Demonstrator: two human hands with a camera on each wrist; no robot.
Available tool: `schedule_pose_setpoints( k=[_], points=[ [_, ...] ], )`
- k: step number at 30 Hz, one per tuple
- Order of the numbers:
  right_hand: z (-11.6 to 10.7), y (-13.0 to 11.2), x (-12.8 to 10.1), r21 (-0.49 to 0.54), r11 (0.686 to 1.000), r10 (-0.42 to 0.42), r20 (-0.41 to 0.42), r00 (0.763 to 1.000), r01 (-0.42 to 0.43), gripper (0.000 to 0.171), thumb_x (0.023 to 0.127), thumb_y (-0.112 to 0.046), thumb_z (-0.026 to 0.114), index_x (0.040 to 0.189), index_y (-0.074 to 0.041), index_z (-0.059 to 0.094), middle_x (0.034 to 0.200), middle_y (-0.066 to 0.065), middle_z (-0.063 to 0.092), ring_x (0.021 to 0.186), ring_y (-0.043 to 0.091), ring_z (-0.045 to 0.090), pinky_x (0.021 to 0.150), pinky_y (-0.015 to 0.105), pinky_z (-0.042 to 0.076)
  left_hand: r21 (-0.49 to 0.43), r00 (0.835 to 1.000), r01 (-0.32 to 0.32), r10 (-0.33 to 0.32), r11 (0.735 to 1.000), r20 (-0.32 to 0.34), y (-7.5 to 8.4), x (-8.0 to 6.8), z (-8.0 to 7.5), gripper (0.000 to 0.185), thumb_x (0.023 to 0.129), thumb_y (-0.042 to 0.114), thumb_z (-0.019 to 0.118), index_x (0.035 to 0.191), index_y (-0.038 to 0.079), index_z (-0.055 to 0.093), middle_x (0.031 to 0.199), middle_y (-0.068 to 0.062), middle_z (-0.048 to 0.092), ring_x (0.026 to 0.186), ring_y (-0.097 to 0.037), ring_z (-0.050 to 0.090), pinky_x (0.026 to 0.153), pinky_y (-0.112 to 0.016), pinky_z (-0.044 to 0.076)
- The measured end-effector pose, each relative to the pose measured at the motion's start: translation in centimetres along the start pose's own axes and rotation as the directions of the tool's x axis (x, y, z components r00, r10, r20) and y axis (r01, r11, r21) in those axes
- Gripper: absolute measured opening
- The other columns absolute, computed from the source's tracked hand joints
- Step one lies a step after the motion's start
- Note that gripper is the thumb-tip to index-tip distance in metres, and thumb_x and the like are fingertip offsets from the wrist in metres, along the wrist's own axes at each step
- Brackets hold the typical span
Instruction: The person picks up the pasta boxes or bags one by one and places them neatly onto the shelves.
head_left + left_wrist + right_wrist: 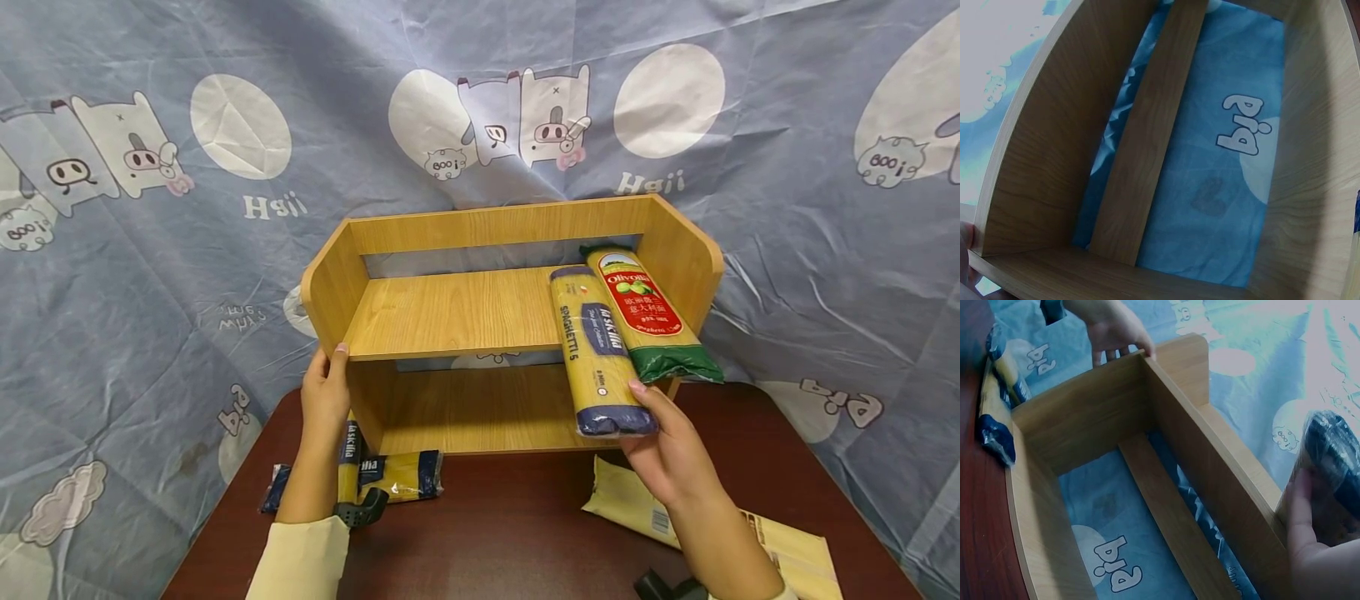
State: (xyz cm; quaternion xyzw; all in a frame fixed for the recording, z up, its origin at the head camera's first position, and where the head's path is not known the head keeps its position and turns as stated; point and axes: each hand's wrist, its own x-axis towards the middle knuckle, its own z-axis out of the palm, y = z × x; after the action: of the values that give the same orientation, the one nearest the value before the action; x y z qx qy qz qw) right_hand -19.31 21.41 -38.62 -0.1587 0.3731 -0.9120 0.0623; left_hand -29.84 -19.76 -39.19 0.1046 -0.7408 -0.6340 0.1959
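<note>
The wooden shelf [450, 312] was gripped at its front left edge by the left hand [325, 396], with fingers curled. Near its front right corner, the spaghetti pack [597, 350] was held by the half-closed right hand [667, 446]. The red-labelled pack [647, 308] was seen only in the head view.

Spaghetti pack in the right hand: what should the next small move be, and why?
Probably the right hand should ease the spaghetti pack farther back over the upper shelf, beside the red-labelled pack: its far end is over the shelf, but its near end juts past the front edge. The left hand grips the wooden unit at its left side, which may steady it.
</note>
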Motion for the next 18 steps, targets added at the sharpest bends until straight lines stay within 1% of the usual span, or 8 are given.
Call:
schedule_pose_setpoints(
  k=[3, 5, 11, 14, 18],
  points=[
    [0.0, 0.3, -0.4, -0.043, 0.999, -0.013, 0.043, 0.999, 0.014, 0.031, 0.111, -0.018, 0.031, 0.135, -0.012, 0.05, 0.128, 0.0, 0.063, 0.111, 0.012, 0.064, 0.093, 0.025, 0.053, 0.01, 1.0, 0.003, -0.003, 1.0, -0.004, 0.1, 0.0, 0.0, 0.054, 0.103, 0.052, 0.049, 0.151, 0.026, 0.048, 0.148, -0.014, 0.054, 0.132, -0.035, 0.051, 0.113, -0.054, 0.039],
    [0.0, 0.5, -0.6, -0.061, 0.998, -0.02, 0.065, 0.998, 0.024, 0.034, 0.111, -0.017, 0.029, 0.138, -0.013, 0.049, 0.13, 0.001, 0.062, 0.112, 0.012, 0.063, 0.094, 0.026, 0.053, 0.012, 1.0, 0.003, -0.003, 1.0, -0.005, 0.1, 0.1, 0.0, 0.054, 0.103, 0.052, 0.049, 0.15, 0.026, 0.049, 0.147, -0.014, 0.054, 0.132, -0.035, 0.051, 0.113, -0.054, 0.039],
    [0.4, 0.9, -1.2, -0.072, 0.994, -0.075, 0.1, 0.992, 0.082, 0.042, 0.109, -0.007, 0.028, 0.148, -0.013, 0.044, 0.136, 0.002, 0.058, 0.115, 0.012, 0.062, 0.098, 0.024, 0.052, 0.006, 1.0, -0.004, 0.004, 1.0, -0.007, 0.1, 0.1, 0.0, 0.054, 0.103, 0.053, 0.049, 0.149, 0.026, 0.051, 0.146, -0.014, 0.055, 0.13, -0.033, 0.051, 0.112, -0.053, 0.039],
    [0.5, 1.1, -1.7, -0.075, 0.991, -0.102, 0.105, 0.989, 0.11, 0.047, 0.106, 0.0, 0.029, 0.152, -0.009, 0.036, 0.14, 0.003, 0.054, 0.117, 0.012, 0.062, 0.1, 0.022, 0.051, 0.008, 1.0, -0.007, 0.007, 1.0, -0.007, 0.0, 0.0, 0.0, 0.053, 0.103, 0.053, 0.049, 0.148, 0.026, 0.052, 0.145, -0.014, 0.056, 0.13, -0.033, 0.052, 0.112, -0.052, 0.039],
    [0.5, 1.3, -2.1, -0.134, 0.982, -0.12, 0.092, 0.989, 0.131, 0.057, 0.102, 0.007, 0.035, 0.156, -0.006, 0.02, 0.146, 0.005, 0.049, 0.12, 0.011, 0.06, 0.104, 0.021, 0.049, 0.006, 1.0, -0.006, 0.006, 1.0, -0.003, -0.1, 0.0, 0.1, 0.053, 0.103, 0.053, 0.049, 0.148, 0.025, 0.051, 0.145, -0.014, 0.055, 0.13, -0.033, 0.051, 0.112, -0.052, 0.039]
  ],
)
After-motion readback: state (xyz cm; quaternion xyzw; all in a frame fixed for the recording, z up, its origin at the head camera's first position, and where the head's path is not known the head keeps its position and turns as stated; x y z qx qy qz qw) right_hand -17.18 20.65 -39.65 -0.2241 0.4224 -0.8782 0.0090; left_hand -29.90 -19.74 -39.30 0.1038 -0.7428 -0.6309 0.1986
